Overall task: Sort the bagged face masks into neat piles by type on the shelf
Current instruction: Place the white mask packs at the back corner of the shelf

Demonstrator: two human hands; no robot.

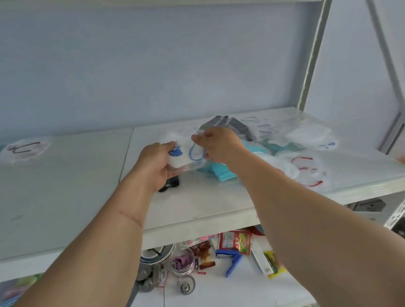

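My left hand (pixel 155 163) grips the near edge of a bagged white mask (pixel 181 158) with blue loops, held just above the shelf (pixel 54 189). My right hand (pixel 216 146) pinches its top edge, beside the jumbled mask heap (pixel 281 147) on the right

shelf (pixel 54 189) white | wall (pixel 142 73) pale blue | stapler (pixel 230 260) blue
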